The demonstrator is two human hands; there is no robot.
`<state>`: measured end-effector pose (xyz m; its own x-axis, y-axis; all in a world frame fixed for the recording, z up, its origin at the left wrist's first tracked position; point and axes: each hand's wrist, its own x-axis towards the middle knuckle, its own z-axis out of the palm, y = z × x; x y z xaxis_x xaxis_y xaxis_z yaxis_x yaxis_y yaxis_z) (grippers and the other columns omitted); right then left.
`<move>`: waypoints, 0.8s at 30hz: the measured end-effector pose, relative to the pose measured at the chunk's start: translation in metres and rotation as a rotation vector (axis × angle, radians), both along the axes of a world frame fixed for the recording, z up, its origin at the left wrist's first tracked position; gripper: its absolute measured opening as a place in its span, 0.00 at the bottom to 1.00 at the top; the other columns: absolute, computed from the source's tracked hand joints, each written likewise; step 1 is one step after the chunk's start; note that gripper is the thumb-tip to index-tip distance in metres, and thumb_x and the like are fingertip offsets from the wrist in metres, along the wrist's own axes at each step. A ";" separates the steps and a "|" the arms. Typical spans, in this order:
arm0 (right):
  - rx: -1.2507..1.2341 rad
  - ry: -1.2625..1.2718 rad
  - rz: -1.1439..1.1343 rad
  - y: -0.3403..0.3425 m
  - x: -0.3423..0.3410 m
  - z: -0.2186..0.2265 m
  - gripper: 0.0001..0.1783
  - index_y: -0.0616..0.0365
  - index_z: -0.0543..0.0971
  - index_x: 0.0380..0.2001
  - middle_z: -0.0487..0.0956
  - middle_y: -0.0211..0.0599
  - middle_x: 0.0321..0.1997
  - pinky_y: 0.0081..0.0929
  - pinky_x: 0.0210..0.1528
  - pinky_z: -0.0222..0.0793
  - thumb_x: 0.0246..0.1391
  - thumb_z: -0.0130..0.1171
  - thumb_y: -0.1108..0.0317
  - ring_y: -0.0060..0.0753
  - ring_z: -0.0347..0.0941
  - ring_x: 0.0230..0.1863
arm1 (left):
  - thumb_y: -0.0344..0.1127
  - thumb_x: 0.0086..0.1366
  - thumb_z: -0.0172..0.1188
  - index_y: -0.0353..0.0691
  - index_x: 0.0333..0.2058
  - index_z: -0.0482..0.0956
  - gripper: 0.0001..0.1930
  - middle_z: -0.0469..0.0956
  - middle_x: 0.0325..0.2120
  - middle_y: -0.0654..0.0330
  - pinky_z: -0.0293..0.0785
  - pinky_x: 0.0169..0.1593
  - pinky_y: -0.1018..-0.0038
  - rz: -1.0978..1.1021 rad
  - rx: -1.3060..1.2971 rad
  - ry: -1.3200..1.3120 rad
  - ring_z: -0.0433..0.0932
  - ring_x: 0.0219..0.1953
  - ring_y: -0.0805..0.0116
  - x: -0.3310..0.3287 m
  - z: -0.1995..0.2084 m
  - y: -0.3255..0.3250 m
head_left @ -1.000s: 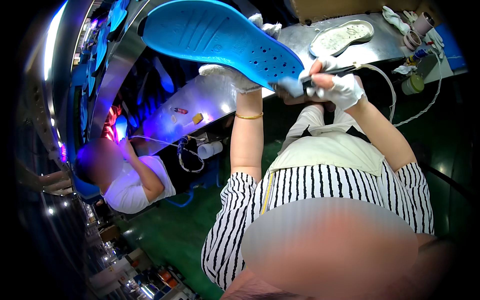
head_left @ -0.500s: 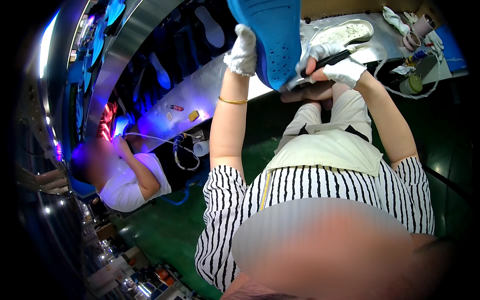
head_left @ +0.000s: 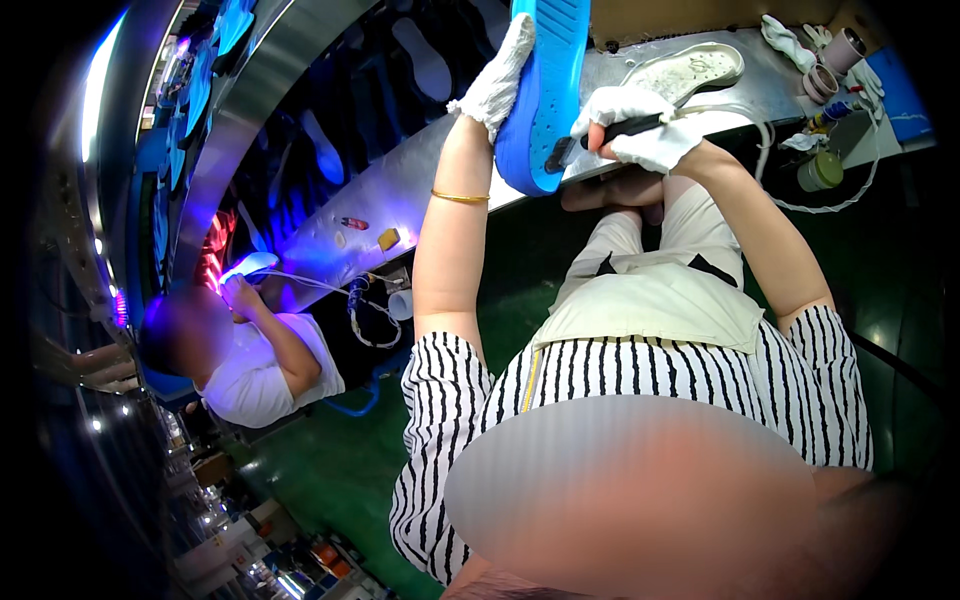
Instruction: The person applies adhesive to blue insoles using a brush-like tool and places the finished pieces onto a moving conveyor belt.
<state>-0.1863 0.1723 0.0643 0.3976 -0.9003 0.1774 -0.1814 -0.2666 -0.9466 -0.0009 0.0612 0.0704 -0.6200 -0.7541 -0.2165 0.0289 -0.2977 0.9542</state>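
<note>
My left hand (head_left: 497, 78), in a white glove, grips a blue shoe sole (head_left: 545, 90) and holds it up on edge above the metal workbench (head_left: 400, 190). My right hand (head_left: 640, 125), also gloved, holds a dark slim tool (head_left: 600, 138) whose tip touches the sole's lower edge. A gold bangle sits on my left wrist. A white shoe sole (head_left: 685, 70) lies on the bench just beyond my right hand.
A co-worker in a white shirt (head_left: 255, 360) works at the left under purple light. Tape rolls (head_left: 835, 60), a green-lidded pot (head_left: 820, 172), white cables and rags lie at the bench's right end. More blue soles (head_left: 225, 40) line the conveyor. The floor is green.
The blue sole has turned from lying flat and wide to standing on edge, and both hands have shifted rightward and upward in view. The tool stays against it.
</note>
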 end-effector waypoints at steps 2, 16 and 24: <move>0.051 0.063 0.038 -0.001 -0.003 0.000 0.07 0.57 0.78 0.25 0.79 0.32 0.33 0.28 0.42 0.70 0.38 0.61 0.76 0.30 0.74 0.40 | 0.70 0.57 0.54 0.43 0.63 0.64 0.44 0.73 0.54 0.52 0.75 0.52 0.63 0.005 0.020 -0.002 0.76 0.49 0.58 0.001 0.001 0.000; -0.158 0.075 -0.026 -0.009 -0.042 0.017 0.07 0.57 0.77 0.25 0.78 0.32 0.32 0.26 0.42 0.69 0.38 0.64 0.76 0.29 0.73 0.36 | 0.73 0.55 0.50 0.39 0.57 0.67 0.44 0.78 0.43 0.49 0.81 0.41 0.64 0.118 0.093 0.253 0.80 0.38 0.60 0.018 -0.010 -0.001; 0.013 -0.324 -0.280 0.002 -0.032 -0.001 0.09 0.57 0.77 0.33 0.79 0.27 0.33 0.18 0.40 0.70 0.50 0.66 0.74 0.19 0.74 0.36 | 0.63 0.66 0.45 0.30 0.54 0.70 0.37 0.74 0.53 0.50 0.67 0.61 0.65 -0.029 0.513 0.784 0.75 0.52 0.59 0.060 -0.029 0.037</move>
